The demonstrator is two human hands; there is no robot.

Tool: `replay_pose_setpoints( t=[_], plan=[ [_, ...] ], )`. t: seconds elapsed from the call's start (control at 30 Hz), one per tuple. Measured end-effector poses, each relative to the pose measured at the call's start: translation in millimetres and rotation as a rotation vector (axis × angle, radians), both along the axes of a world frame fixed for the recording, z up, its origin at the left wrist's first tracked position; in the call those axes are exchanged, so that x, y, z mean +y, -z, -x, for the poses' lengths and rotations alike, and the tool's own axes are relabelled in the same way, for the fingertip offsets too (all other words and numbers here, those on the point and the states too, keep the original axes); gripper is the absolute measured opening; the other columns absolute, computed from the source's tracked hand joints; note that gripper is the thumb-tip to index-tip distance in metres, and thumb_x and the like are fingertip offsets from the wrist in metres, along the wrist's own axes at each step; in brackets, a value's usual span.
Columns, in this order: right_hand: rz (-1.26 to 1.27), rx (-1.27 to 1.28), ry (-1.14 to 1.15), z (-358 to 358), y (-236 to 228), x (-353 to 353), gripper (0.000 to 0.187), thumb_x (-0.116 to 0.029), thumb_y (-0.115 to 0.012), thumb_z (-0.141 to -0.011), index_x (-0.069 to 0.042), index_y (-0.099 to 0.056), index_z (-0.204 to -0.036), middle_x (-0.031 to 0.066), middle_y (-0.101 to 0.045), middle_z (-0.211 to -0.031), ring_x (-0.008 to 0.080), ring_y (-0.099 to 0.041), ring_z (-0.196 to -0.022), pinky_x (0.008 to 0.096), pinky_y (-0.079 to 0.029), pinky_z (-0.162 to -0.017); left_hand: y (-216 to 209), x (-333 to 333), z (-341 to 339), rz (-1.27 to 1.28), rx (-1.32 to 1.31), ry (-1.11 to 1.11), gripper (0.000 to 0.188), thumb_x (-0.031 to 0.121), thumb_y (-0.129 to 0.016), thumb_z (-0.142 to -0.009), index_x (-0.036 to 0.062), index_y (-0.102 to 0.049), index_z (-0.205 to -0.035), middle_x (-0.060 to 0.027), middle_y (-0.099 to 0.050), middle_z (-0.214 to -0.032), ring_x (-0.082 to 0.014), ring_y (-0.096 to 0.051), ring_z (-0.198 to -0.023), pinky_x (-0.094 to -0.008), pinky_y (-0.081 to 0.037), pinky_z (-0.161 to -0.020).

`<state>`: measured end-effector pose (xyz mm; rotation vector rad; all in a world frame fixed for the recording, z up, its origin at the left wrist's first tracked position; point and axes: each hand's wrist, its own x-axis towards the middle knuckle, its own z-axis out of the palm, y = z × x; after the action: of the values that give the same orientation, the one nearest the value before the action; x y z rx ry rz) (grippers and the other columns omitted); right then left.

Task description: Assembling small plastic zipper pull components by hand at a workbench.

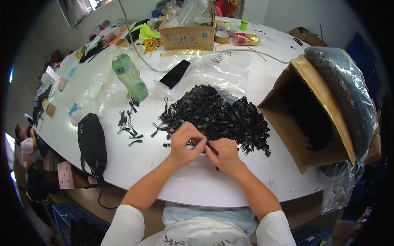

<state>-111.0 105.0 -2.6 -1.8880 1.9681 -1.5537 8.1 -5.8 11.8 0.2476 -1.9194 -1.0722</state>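
My left hand (185, 143) and my right hand (225, 155) meet at the near edge of a pile of black zipper sliders (209, 110). Both are closed, with thumbs and fingertips pinched together. Something small and dark shows between them, mostly hidden by the fingers, so I cannot make out its kind. Left of the pile, several black cord zipper pulls (130, 130) with looped ends lie loose on the white table (143, 164). A few more looped pulls lie against the pile's left edge.
A green bottle (130, 78) and black pouch (92, 143) stand at left. An open cardboard box (283, 135) tilts at right beside plastic wrapping (340, 82). Behind the pile are a clear bag (234, 69), a black patch (175, 74) and a carton (187, 39). A person (30, 143) is far left.
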Motion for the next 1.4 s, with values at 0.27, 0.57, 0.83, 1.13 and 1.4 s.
replay_pose_setpoints(
  t=[0.27,0.57,0.83,1.13,1.4],
  plan=[
    [0.029,0.229,-0.092,11,-9,-6,0.015,-0.006,-0.070,-0.072,-0.005,-0.056,-0.066,0.0078,-0.052,-0.052,0.0256,-0.052,-0.047,0.0360,-0.041,-0.049,7,-13,3,0.319,0.052,-0.110,0.018,-0.006,-0.074,-0.063,0.0023,-0.067,-0.078,-0.0042,-0.050,-0.067,-0.0149,-0.050,-0.056,-0.0258,-0.038,-0.046],
    [-0.165,0.475,-0.182,23,-11,6,0.019,-0.009,-0.067,-0.075,-0.004,-0.054,-0.061,0.0099,-0.051,-0.051,0.0270,-0.054,-0.048,0.0380,-0.045,-0.052,5,-5,7,0.483,-0.015,0.003,0.016,-0.002,-0.075,-0.064,0.0025,-0.067,-0.077,-0.0041,-0.052,-0.067,-0.0171,-0.053,-0.058,-0.0282,-0.041,-0.046],
    [-0.088,0.257,-0.142,23,-6,4,0.016,-0.009,-0.068,-0.074,-0.004,-0.055,-0.066,0.0101,-0.053,-0.053,0.0290,-0.053,-0.050,0.0387,-0.045,-0.053,10,-6,2,0.191,-0.149,0.073,0.007,0.001,-0.068,-0.076,0.0013,-0.066,-0.082,-0.0074,-0.058,-0.071,-0.0186,-0.056,-0.060,-0.0283,-0.044,-0.051],
    [-0.055,0.362,-0.167,27,-10,2,0.019,-0.008,-0.070,-0.073,-0.005,-0.053,-0.065,0.0091,-0.052,-0.054,0.0280,-0.052,-0.049,0.0374,-0.044,-0.052,12,-13,7,0.291,-0.307,0.157,0.021,0.013,-0.066,-0.082,0.0015,-0.053,-0.070,-0.0127,-0.051,-0.063,-0.0325,-0.053,-0.061,-0.0407,-0.042,-0.055],
    [-0.122,0.331,-0.049,23,-19,-1,0.020,-0.013,-0.073,-0.076,-0.006,-0.056,-0.067,0.0064,-0.053,-0.052,0.0248,-0.054,-0.049,0.0350,-0.044,-0.051,5,-34,-1,0.218,-0.242,0.000,0.024,0.015,-0.065,-0.085,0.0019,-0.052,-0.069,-0.0116,-0.046,-0.059,-0.0293,-0.046,-0.052,-0.0378,-0.037,-0.049]
  ],
)
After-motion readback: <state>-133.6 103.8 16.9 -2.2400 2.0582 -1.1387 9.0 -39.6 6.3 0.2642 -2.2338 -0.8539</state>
